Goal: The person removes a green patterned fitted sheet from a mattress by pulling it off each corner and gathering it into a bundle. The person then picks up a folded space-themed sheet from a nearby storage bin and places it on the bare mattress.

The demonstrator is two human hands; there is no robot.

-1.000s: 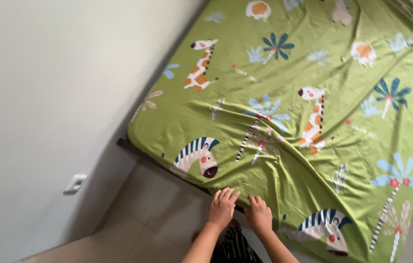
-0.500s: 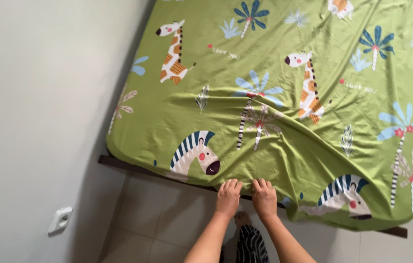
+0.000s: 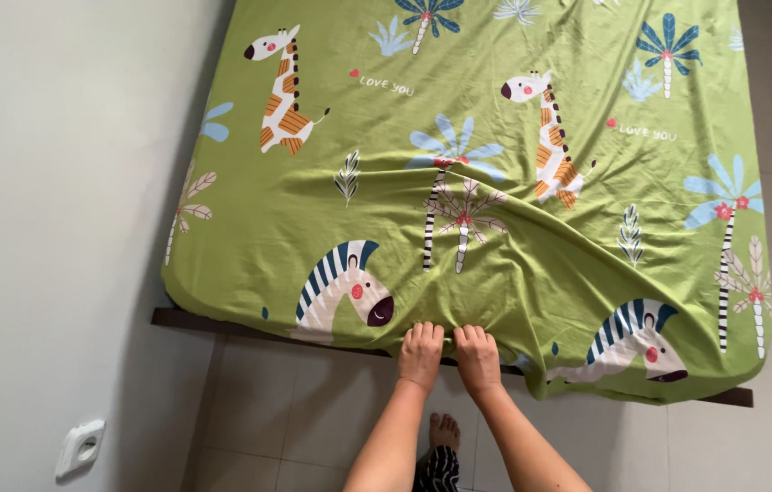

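A green bed sheet (image 3: 495,200) printed with giraffes, zebras and palm trees covers a mattress. Both my hands grip its near edge, side by side at the foot of the bed. My left hand (image 3: 421,353) and my right hand (image 3: 477,357) have their fingers curled over the fabric's hem. Creases run from my hands up toward the right across the sheet. The near right corner (image 3: 678,383) of the sheet hangs loose and bunched over the dark bed frame (image 3: 213,321).
A white wall (image 3: 49,200) runs along the bed's left side, with a white socket (image 3: 81,446) low on it. The floor (image 3: 304,428) is pale tile. My bare foot (image 3: 443,431) shows below my arms.
The view has swung so the bed's foot edge now lies level across the frame. My hands have stayed together on the sheet's near edge, and the socket has slid lower left.
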